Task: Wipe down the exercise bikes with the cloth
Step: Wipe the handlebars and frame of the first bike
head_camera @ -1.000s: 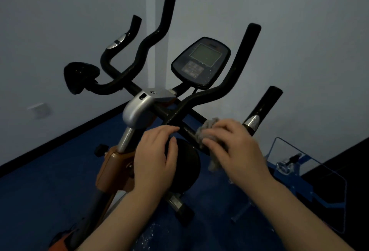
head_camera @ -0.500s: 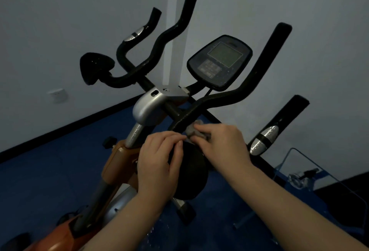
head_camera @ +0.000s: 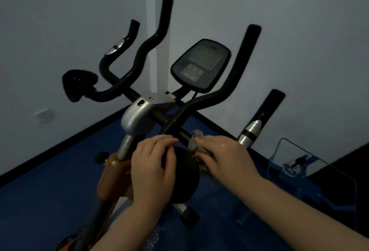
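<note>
An orange-framed exercise bike (head_camera: pixel 113 173) with black handlebars (head_camera: pixel 209 99) and a dark console (head_camera: pixel 200 65) fills the middle of the view. My right hand (head_camera: pixel 225 161) presses a grey cloth (head_camera: pixel 194 141) against the black crossbar, just right of the handlebar junction. My left hand (head_camera: pixel 152 165) rests with curled fingers on the round black pad (head_camera: pixel 184 173) below the bar. Part of the cloth is hidden under my right palm.
A silver stem cover (head_camera: pixel 137 115) sits above the orange frame. Pale walls meet in a corner behind the bike, with a wall socket (head_camera: pixel 44 115) low on the left. A blue machine with a wire frame (head_camera: pixel 295 169) stands at the right on the blue floor.
My right hand has slid the cloth along the crossbar, first towards the junction and now slightly back to the right. My left hand has stayed on the black pad.
</note>
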A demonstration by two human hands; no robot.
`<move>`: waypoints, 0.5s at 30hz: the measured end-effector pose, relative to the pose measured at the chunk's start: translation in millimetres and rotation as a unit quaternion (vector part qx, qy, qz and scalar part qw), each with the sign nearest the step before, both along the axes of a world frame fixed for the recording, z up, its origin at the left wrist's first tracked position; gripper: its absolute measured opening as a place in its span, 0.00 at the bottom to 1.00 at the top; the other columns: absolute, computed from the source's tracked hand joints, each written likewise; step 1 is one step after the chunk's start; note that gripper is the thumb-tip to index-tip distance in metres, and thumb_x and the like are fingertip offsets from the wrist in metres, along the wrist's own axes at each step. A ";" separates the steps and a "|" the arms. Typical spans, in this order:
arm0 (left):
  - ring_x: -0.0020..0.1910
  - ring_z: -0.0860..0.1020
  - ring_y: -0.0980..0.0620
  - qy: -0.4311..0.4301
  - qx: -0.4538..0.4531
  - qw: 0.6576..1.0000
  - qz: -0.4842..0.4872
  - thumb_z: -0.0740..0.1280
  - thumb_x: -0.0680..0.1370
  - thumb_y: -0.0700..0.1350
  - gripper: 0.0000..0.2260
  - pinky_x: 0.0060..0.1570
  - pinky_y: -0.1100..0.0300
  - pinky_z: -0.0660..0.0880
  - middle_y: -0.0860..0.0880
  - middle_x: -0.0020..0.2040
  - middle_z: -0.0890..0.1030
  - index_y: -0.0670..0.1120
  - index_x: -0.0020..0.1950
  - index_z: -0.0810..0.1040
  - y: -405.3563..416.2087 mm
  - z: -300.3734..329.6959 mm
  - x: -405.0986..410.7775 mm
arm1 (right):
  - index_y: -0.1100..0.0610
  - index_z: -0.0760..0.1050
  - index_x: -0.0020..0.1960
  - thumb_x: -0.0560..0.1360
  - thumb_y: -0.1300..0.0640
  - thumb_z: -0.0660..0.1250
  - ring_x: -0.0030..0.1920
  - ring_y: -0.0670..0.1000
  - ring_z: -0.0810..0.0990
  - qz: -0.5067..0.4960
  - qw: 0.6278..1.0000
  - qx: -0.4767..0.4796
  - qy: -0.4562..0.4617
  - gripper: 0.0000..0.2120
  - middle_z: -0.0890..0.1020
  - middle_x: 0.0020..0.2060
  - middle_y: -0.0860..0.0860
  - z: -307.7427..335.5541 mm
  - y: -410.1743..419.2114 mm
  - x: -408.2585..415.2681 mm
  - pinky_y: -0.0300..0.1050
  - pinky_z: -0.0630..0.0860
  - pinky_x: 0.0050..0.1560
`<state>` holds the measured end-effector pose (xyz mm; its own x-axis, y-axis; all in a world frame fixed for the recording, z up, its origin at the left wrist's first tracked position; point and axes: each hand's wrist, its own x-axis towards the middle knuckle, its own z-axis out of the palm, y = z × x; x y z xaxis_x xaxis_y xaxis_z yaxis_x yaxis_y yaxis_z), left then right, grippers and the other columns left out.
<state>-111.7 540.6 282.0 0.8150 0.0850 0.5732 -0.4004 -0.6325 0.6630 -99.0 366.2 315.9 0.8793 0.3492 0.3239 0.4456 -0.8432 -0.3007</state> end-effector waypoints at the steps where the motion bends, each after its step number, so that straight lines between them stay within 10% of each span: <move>1: 0.54 0.75 0.56 0.001 0.000 1.000 -0.005 0.62 0.75 0.43 0.09 0.54 0.54 0.71 0.55 0.52 0.78 0.50 0.53 0.78 -2.3 4.6 0.1 | 0.55 0.81 0.55 0.71 0.55 0.71 0.47 0.51 0.81 0.010 1.000 -0.012 -0.022 0.13 0.84 0.47 0.50 -2.3 -13.6 -3.8 0.54 0.77 0.56; 6: 0.54 0.73 0.59 -0.006 0.018 0.996 -0.083 0.62 0.74 0.45 0.12 0.55 0.61 0.67 0.56 0.53 0.77 0.50 0.57 0.76 -30.0 38.4 11.7 | 0.52 0.82 0.52 0.76 0.49 0.65 0.62 0.50 0.74 0.074 0.985 -0.085 -0.129 0.11 0.83 0.53 0.47 3.2 -78.7 1.0 0.56 0.58 0.71; 15: 0.49 0.74 0.62 0.039 0.063 0.989 -0.129 0.63 0.74 0.45 0.09 0.46 0.68 0.68 0.60 0.48 0.77 0.53 0.53 0.77 -57.7 33.1 34.0 | 0.55 0.80 0.53 0.76 0.53 0.64 0.50 0.52 0.71 -0.192 0.966 0.070 -0.155 0.10 0.74 0.51 0.52 -5.6 -58.6 -8.8 0.49 0.74 0.43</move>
<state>-77.7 482.9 315.0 0.8421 -0.2006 0.5006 -0.5105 -0.5957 0.6200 -107.9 307.7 310.3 0.7879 -0.0505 0.6137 0.1943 -0.9253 -0.3256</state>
